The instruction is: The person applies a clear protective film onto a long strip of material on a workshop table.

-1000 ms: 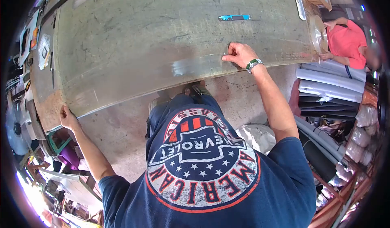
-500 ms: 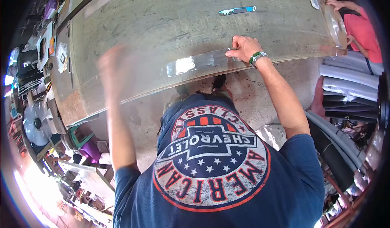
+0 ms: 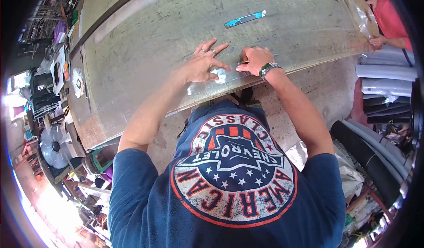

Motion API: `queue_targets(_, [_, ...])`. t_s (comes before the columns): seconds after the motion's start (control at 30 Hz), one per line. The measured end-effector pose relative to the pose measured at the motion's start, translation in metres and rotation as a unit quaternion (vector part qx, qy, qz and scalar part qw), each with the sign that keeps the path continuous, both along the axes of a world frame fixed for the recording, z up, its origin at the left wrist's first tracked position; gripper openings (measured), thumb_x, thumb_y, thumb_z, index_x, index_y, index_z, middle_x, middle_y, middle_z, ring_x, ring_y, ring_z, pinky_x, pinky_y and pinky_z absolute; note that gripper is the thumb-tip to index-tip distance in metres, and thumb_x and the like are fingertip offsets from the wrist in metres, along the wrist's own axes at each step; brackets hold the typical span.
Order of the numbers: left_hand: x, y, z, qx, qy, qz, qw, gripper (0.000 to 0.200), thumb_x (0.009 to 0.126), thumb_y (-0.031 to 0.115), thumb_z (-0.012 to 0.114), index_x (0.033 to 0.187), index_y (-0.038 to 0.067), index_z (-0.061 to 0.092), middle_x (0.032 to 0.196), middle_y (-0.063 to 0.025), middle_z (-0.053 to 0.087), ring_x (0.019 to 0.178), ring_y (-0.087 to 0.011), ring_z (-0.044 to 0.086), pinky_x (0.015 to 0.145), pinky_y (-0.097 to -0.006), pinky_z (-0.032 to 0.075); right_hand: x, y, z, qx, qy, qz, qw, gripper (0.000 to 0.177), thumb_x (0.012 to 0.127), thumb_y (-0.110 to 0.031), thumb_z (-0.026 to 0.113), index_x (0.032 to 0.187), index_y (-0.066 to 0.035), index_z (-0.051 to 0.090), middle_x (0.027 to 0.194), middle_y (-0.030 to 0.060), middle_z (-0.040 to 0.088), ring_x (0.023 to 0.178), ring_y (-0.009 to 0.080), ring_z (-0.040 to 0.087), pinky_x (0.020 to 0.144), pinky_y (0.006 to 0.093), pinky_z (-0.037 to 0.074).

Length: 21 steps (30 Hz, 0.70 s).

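Observation:
A strip of clear, shiny plastic (image 3: 221,77) lies along the near edge of the worn green-grey table (image 3: 145,40). Over its left part is my left hand (image 3: 204,64), fingers spread, with rings on it. My right hand (image 3: 256,62), with a beaded bracelet at the wrist, pinches the right end of the strip between thumb and fingers. Beyond both hands, a blue cutter knife (image 3: 245,19) lies flat on the table.
A dark bar (image 3: 112,13) crosses the table's far left. A person in a red top (image 3: 391,22) has a hand at the table's right end. Rolls of material (image 3: 386,86) are stacked at the right. A fan (image 3: 55,146) stands at the lower left.
My left hand has come in from the far left to beside my right hand. My right hand has stayed at the strip's right end. The view has shifted slightly.

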<state>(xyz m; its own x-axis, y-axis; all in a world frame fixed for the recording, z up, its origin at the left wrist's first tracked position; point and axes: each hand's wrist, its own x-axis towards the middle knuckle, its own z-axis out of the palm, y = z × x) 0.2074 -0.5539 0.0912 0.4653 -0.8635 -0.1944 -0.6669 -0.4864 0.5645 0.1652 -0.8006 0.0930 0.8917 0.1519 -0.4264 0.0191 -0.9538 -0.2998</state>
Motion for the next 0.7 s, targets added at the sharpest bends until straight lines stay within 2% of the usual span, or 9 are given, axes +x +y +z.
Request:
queue_targets(0.07, [0.001, 0.002, -0.004, 0.008, 0.005, 0.002, 1.000, 0.055, 0.071, 0.022, 0.087, 0.121, 0.038, 0.072, 0.169, -0.0028, 0.020, 0.155, -0.0397, 0.009, 0.125, -0.0587, 0.013, 0.001, -0.003, 0.002, 0.014, 0.009, 0.007, 1.000, 0.048, 0.075, -0.055, 0.081, 0.095, -0.013, 0.070, 0.093, 0.0083, 0.075, 0.099, 0.0296, 0.070, 0.091, 0.0444, 0.044])
queue_targets(0.27, [0.004, 0.000, -0.003, 0.022, 0.017, 0.007, 1.000, 0.056, 0.070, 0.024, 0.088, 0.121, 0.041, 0.072, 0.170, 0.0003, 0.017, 0.156, -0.0384, 0.004, 0.126, -0.0587, 0.009, -0.001, -0.046, -0.008, 0.003, -0.147, 0.060, 0.987, 0.051, 0.073, -0.061, 0.078, 0.090, -0.014, 0.068, 0.090, 0.0055, 0.072, 0.098, 0.0281, 0.065, 0.088, 0.0433, 0.044])
queue_targets(0.3, [0.006, -0.001, -0.002, 0.022, 0.017, 0.008, 1.000, 0.057, 0.070, 0.023, 0.088, 0.121, 0.041, 0.072, 0.170, 0.0007, 0.016, 0.156, -0.0382, 0.004, 0.126, -0.0586, 0.009, 0.005, -0.057, -0.005, 0.000, -0.148, 0.064, 0.987, 0.047, 0.081, -0.055, 0.074, 0.097, -0.012, 0.068, 0.102, 0.0074, 0.071, 0.104, 0.0282, 0.063, 0.088, 0.0448, 0.045])
queue_targets(0.4, [0.002, -0.003, 0.001, 0.028, 0.028, 0.012, 0.999, 0.057, 0.069, 0.022, 0.088, 0.121, 0.039, 0.072, 0.170, 0.0012, 0.016, 0.156, -0.0384, 0.003, 0.126, -0.0589, 0.009, 0.041, -0.073, -0.026, 0.076, -0.318, 0.029, 0.945, 0.037, 0.091, -0.042, 0.067, 0.110, -0.010, 0.067, 0.114, 0.0092, 0.068, 0.107, 0.0293, 0.062, 0.088, 0.0465, 0.047])
queue_targets(0.43, [0.003, -0.005, 0.003, 0.036, 0.029, 0.013, 0.999, 0.056, 0.070, 0.022, 0.088, 0.121, 0.037, 0.073, 0.170, 0.0007, 0.016, 0.156, -0.0391, 0.004, 0.126, -0.0594, 0.011, 0.057, -0.067, -0.020, 0.089, -0.346, 0.049, 0.933, 0.030, 0.095, -0.026, 0.062, 0.121, -0.010, 0.064, 0.125, 0.0097, 0.063, 0.112, 0.0306, 0.060, 0.091, 0.0482, 0.049])
queue_targets(0.47, [0.005, -0.007, 0.005, 0.045, 0.028, 0.012, 0.998, 0.056, 0.070, 0.021, 0.088, 0.122, 0.036, 0.073, 0.170, 0.0003, 0.016, 0.156, -0.0398, 0.004, 0.125, -0.0598, 0.012, 0.074, -0.063, -0.025, 0.079, -0.354, 0.065, 0.930, 0.031, 0.095, -0.023, 0.063, 0.123, -0.011, 0.063, 0.127, 0.0090, 0.062, 0.114, 0.0304, 0.059, 0.091, 0.0482, 0.049])
queue_targets(0.57, [0.004, -0.010, 0.006, 0.050, 0.033, 0.023, 0.998, 0.056, 0.067, 0.020, 0.089, 0.120, 0.035, 0.074, 0.170, 0.0018, 0.017, 0.156, -0.0383, 0.004, 0.126, -0.0592, 0.013, 0.100, -0.058, -0.045, 0.058, -0.337, 0.107, 0.934, 0.030, 0.092, -0.011, 0.065, 0.122, -0.012, 0.061, 0.134, 0.0084, 0.058, 0.113, 0.0333, 0.061, 0.091, 0.0479, 0.052])
queue_targets(0.67, [0.006, -0.009, -0.002, 0.051, 0.030, 0.026, 0.998, 0.058, 0.065, 0.019, 0.089, 0.119, 0.034, 0.074, 0.170, 0.0024, 0.019, 0.156, -0.0374, 0.005, 0.126, -0.0589, 0.013, 0.109, -0.055, -0.033, 0.108, -0.163, 0.065, 0.979, 0.022, 0.092, -0.009, 0.065, 0.113, -0.011, 0.060, 0.136, 0.0107, 0.057, 0.102, 0.0364, 0.064, 0.084, 0.0485, 0.054])
queue_targets(0.7, [0.003, -0.011, -0.002, 0.049, 0.032, 0.028, 0.998, 0.058, 0.065, 0.019, 0.089, 0.119, 0.035, 0.074, 0.170, 0.0026, 0.019, 0.156, -0.0373, 0.005, 0.126, -0.0588, 0.013, 0.111, -0.059, -0.032, 0.112, -0.164, 0.077, 0.977, 0.018, 0.092, -0.010, 0.065, 0.109, -0.011, 0.059, 0.131, 0.0116, 0.059, 0.099, 0.0372, 0.065, 0.082, 0.0487, 0.054])
